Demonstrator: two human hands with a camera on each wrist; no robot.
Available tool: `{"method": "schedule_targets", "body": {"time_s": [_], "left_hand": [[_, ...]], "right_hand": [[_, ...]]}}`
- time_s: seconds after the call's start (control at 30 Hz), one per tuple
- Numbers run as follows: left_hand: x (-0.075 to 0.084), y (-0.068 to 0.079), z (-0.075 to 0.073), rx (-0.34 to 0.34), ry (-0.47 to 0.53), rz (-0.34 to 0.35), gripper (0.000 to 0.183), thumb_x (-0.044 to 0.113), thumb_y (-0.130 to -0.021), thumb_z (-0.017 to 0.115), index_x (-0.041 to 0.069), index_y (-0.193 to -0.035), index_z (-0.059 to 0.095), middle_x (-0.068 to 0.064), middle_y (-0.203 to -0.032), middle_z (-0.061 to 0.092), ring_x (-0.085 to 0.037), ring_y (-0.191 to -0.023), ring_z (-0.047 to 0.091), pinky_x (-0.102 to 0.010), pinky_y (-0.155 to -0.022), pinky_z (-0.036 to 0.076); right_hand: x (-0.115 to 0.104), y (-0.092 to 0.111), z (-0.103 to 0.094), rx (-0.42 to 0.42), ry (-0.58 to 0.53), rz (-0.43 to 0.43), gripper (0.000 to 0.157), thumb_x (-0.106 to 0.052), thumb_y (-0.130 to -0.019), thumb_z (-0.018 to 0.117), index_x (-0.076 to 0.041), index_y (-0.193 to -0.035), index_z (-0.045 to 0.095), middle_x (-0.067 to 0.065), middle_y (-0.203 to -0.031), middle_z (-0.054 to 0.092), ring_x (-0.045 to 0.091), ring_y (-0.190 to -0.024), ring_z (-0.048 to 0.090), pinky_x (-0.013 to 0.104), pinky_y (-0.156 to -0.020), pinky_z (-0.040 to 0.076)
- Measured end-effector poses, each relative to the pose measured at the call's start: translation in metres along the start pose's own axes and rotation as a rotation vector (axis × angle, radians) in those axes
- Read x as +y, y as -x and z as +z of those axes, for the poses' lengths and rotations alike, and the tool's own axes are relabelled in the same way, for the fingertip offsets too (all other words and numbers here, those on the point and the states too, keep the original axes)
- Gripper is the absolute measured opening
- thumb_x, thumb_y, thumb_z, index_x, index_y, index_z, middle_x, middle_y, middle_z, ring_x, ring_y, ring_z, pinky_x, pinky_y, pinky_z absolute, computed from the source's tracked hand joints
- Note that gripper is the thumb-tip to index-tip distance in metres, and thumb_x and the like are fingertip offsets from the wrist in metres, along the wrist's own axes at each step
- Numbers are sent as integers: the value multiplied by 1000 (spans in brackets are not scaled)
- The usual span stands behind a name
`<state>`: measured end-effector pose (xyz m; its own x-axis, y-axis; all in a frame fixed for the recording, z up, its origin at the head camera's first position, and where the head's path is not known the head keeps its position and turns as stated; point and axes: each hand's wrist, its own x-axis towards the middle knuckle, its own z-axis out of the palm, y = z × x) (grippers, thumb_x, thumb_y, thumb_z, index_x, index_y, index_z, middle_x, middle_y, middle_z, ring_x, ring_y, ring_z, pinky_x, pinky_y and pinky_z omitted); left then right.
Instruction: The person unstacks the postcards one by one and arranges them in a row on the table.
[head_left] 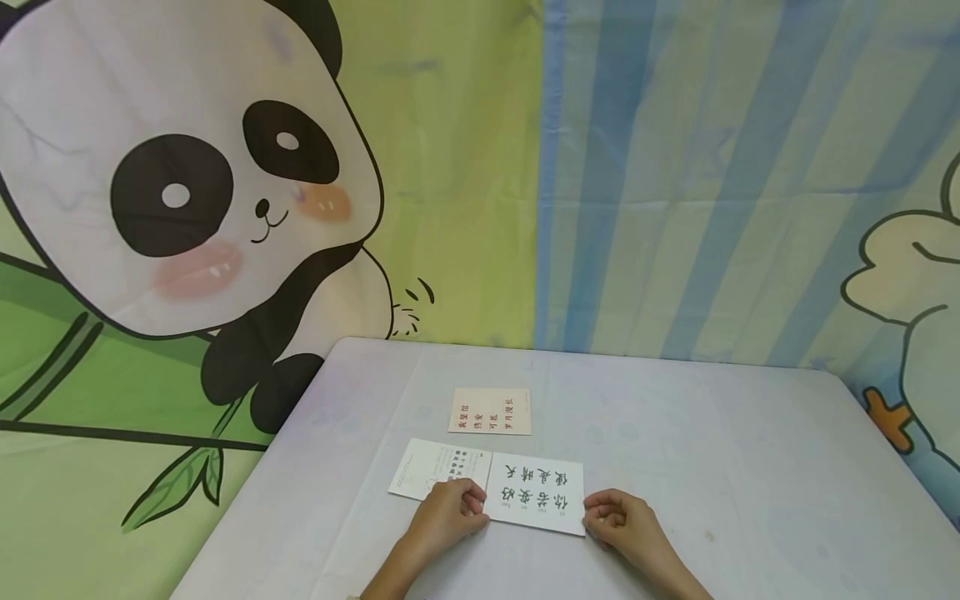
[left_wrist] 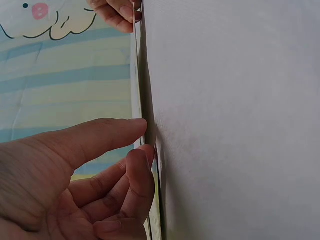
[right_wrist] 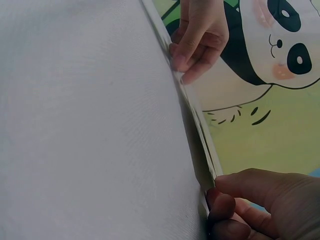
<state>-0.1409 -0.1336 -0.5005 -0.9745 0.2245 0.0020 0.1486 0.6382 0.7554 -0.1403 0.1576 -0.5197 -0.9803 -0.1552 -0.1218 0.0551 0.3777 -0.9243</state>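
A white card (head_left: 534, 493) printed with large black characters lies between my two hands, close over the table. My left hand (head_left: 451, 512) holds its near left corner, thumb above and curled fingers below. At the card's right edge, my right hand (head_left: 626, 523) pinches it between thumb and fingers. From the side, in the right wrist view, the card edge (right_wrist: 200, 125) shows as thin layers with a dark shadow beneath. A second white card (head_left: 420, 468) with smaller print adjoins on the left, partly hidden by my left hand.
Farther back on the table lies a pale pink card (head_left: 490, 412) with red characters. The table (head_left: 712, 467) has a whitish cloth cover. Behind it hangs a printed curtain (head_left: 465, 167) with a panda and blue stripes.
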Motion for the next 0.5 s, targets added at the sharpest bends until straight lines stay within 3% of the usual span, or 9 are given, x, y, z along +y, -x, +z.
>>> {"method": "schedule_targets", "body": {"time_s": [0.5], "left_hand": [[-3, 1, 2, 11, 20, 11, 19, 5, -74, 77, 4, -90, 68, 8, -70, 58, -2, -60, 52, -19, -56, 44]], "right_hand": [[0, 0, -1, -1, 20, -21, 19, -10, -87, 71, 4, -99, 66, 3, -75, 63, 8, -51, 52, 20, -47, 44]]}}
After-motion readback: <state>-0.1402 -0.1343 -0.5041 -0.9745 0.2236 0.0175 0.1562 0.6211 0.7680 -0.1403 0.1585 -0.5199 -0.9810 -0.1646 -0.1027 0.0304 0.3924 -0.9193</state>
